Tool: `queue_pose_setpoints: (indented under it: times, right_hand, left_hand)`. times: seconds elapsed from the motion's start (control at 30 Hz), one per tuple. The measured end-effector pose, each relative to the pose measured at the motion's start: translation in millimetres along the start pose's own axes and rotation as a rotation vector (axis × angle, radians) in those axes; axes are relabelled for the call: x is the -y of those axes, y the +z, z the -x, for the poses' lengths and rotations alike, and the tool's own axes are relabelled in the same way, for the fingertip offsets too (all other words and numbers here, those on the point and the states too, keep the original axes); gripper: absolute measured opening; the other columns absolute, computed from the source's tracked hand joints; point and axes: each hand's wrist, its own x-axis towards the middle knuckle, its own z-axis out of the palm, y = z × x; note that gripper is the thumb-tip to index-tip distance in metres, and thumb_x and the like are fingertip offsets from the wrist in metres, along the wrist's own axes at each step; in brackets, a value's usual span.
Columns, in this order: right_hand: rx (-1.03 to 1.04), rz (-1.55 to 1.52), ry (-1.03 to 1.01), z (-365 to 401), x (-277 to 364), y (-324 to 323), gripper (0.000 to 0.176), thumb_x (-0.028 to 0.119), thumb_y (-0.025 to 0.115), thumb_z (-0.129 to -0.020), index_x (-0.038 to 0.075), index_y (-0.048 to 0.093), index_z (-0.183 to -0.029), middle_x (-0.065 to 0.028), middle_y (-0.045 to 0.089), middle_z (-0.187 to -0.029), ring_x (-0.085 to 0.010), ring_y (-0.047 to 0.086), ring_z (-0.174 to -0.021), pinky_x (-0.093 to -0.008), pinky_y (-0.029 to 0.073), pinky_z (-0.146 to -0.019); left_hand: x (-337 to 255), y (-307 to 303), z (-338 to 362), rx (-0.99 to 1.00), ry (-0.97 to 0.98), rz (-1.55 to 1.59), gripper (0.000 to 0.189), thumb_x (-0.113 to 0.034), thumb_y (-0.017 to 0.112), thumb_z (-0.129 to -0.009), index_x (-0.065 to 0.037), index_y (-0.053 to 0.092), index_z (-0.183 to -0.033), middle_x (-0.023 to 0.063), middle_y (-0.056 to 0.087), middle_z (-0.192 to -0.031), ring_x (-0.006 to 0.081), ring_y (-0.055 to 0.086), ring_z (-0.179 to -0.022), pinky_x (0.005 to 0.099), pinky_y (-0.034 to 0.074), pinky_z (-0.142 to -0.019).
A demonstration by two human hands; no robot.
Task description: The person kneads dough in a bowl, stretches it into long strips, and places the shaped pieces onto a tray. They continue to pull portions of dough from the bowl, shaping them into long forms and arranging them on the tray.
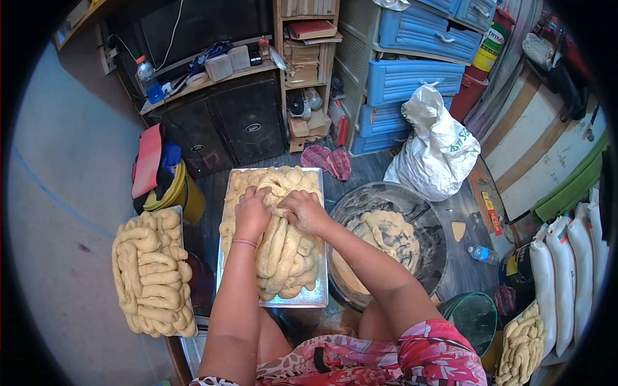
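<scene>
A metal tray (314, 300) in front of me carries a thick heap of pale yellow dough ropes (286, 257), stacked and overlapping. My left hand (253, 211) is on the far part of the heap, fingers curled into the dough. Close beside it on the right, my right hand (305, 212) grips the dough too, thumb and fingers bent around a fold. Parts of both hands' fingertips are hidden in the dough. Long strands run from between the hands toward me.
To the right stands a wide black basin (438, 248) with floury dough (393, 235). A second dough-laden tray (154, 273) is at left, and more dough (520, 344) at lower right. A white sack (438, 151), blue drawers (412, 83), a green bucket (473, 318) and a bottle (483, 255) surround the floor.
</scene>
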Motion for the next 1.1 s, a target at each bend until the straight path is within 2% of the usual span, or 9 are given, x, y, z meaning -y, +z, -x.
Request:
queue_pose_setpoints:
  times: [0.6,0.67,0.7,0.77,0.87,0.93,1.0,1.03,1.1]
  right_hand:
    - [0.077,-0.04,-0.004,-1.4,-4.8,-10.5,0.027,0.019,0.064,-0.076,0.014,0.062,-0.102,-0.0064,0.055,-0.101,-0.0261,0.049,-0.101,-0.0397,0.035,-0.087]
    - [-0.059,-0.301,-0.055,-3.5,-19.6,-16.5,0.029,0.019,0.065,-0.076,0.012,0.062,-0.104,-0.01,0.056,-0.101,-0.0289,0.052,-0.1,-0.0391,0.039,-0.088]
    - [-0.13,-0.205,-0.073,-3.3,-27.7,-22.6,0.031,0.018,0.065,-0.076,0.009,0.061,-0.106,-0.0127,0.056,-0.101,-0.0301,0.055,-0.097,-0.0368,0.043,-0.087]
    - [-0.219,-0.293,0.092,3.9,-46.1,-34.7,0.033,0.019,0.067,-0.077,0.006,0.06,-0.107,-0.0109,0.057,-0.101,-0.0252,0.055,-0.096,-0.0342,0.044,-0.085]
    - [-0.279,-0.503,0.304,27.5,-76.7,-54.4,0.035,0.018,0.067,-0.078,0.005,0.059,-0.109,-0.0091,0.057,-0.106,-0.0193,0.054,-0.096,-0.032,0.044,-0.083]
    - [-0.199,-0.388,0.441,56.1,-103.8,-64.4,0.037,0.019,0.065,-0.079,0.004,0.058,-0.112,-0.0098,0.058,-0.108,-0.0193,0.056,-0.093,-0.031,0.046,-0.081]
    - [-0.082,-0.438,0.669,96.6,-148.3,-53.8,0.038,0.023,0.065,-0.078,0.003,0.059,-0.11,-0.0118,0.063,-0.101,-0.0215,0.059,-0.092,-0.033,0.046,-0.081]
    - [-0.006,-0.444,0.733,121.2,-162.8,-53.6,0.04,0.025,0.066,-0.077,0.002,0.06,-0.109,-0.0137,0.064,-0.1,-0.0228,0.06,-0.092,-0.0338,0.046,-0.081]
    - [0.195,-0.028,0.802,178.3,-200.0,-39.4,0.046,0.031,0.068,-0.073,0.001,0.061,-0.106,-0.0181,0.064,-0.1,-0.0268,0.061,-0.092,-0.0356,0.047,-0.079]
  left_hand:
    - [-11.6,1.2,-0.2,0.062,0.001,-0.083,0.054,-0.022,0.067,-0.074,-0.016,0.049,-0.125,0.0148,0.039,-0.133,0.0342,0.042,-0.118,0.0485,0.035,-0.094]
    - [-20.2,-2.1,-0.3,0.086,-0.017,-0.076,0.053,-0.022,0.066,-0.075,-0.015,0.05,-0.125,0.0161,0.037,-0.134,0.0351,0.04,-0.12,0.0484,0.032,-0.096]
    - [-26.3,-3.0,3.1,0.107,-0.013,-0.072,0.053,-0.022,0.066,-0.075,-0.015,0.05,-0.125,0.0161,0.037,-0.134,0.0351,0.04,-0.12,0.0484,0.032,-0.096]
    - [-41.6,-5.2,10.2,-0.018,0.151,-0.036,0.051,-0.021,0.066,-0.075,-0.015,0.052,-0.123,0.0165,0.036,-0.134,0.0355,0.037,-0.122,0.0485,0.03,-0.097]
    - [-74.0,-4.7,30.8,0.061,0.332,-0.017,0.05,-0.022,0.066,-0.075,-0.015,0.053,-0.122,0.0165,0.036,-0.134,0.0351,0.035,-0.123,0.0485,0.029,-0.098]
    - [-89.0,1.9,50.9,0.125,0.426,-0.01,0.049,-0.023,0.066,-0.074,-0.014,0.054,-0.12,0.0171,0.038,-0.133,0.0353,0.035,-0.123,0.0495,0.028,-0.098]
    - [-98.8,7.4,73.3,0.298,0.646,-0.055,0.046,-0.024,0.065,-0.075,-0.013,0.055,-0.118,0.0165,0.046,-0.125,0.0336,0.04,-0.119,0.047,0.032,-0.096]
    - [-97.4,11.5,79.9,0.301,0.648,-0.051,0.046,-0.024,0.065,-0.075,-0.013,0.055,-0.118,0.0165,0.046,-0.125,0.0336,0.04,-0.119,0.047,0.032,-0.096]
    - [-93.8,23.5,88.9,0.705,0.674,0.0,0.044,-0.026,0.064,-0.076,-0.011,0.055,-0.117,0.0151,0.052,-0.114,0.0327,0.048,-0.11,0.044,0.037,-0.091]
